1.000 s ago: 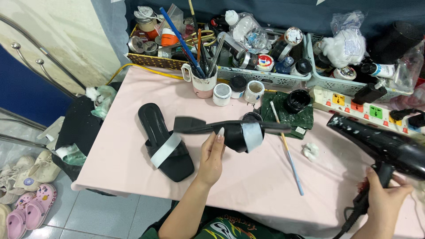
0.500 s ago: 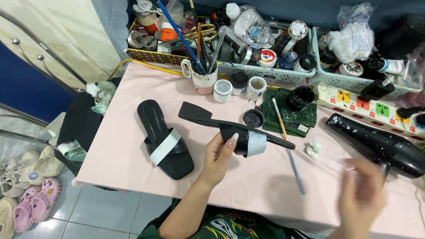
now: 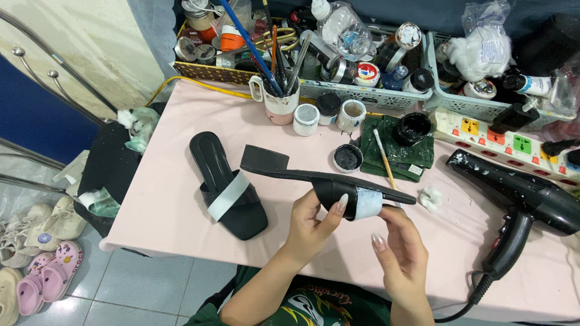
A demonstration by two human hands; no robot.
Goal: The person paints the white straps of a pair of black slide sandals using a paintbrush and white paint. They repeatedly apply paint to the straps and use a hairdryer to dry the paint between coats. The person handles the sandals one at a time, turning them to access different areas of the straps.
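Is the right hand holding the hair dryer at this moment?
No: the hair dryer lies on the pink table, while the right hand touches the black sandal held by the left hand.

head cam – looks steeply down at pink table (image 3: 181, 205) | near, from seated edge | single view
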